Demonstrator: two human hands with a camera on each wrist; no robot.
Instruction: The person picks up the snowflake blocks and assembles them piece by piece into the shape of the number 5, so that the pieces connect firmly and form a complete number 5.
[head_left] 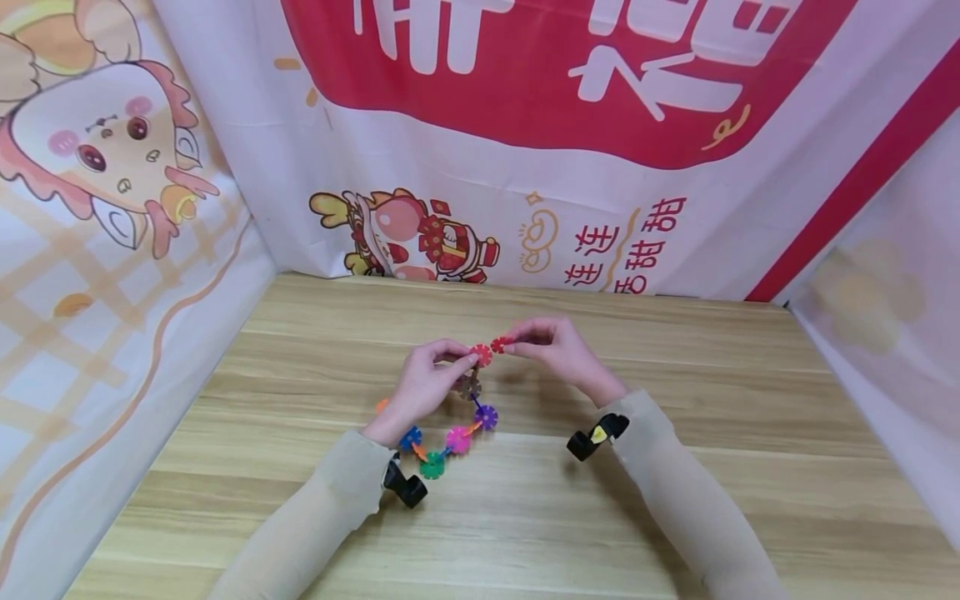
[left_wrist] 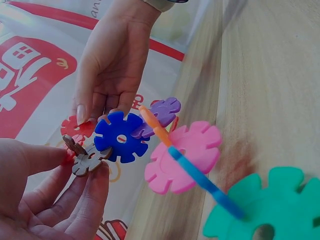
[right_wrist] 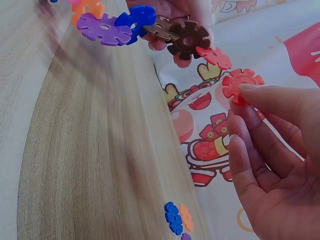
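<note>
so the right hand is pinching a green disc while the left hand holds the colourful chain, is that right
Not quite: the right hand is pinching a red disc, not a green one, as the right wrist view shows. The left hand does hold the colourful chain.

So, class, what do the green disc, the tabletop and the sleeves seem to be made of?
Green disc: probably plastic, smooth-looking, with solid even colour and clean, moulded-looking notches.
Tabletop: wood or wood-look laminate, with a soft sheen; streaky grain shows, but real or printed stays open.
Sleeves: likely cloth, matt; they bend softly round the arms.
</note>
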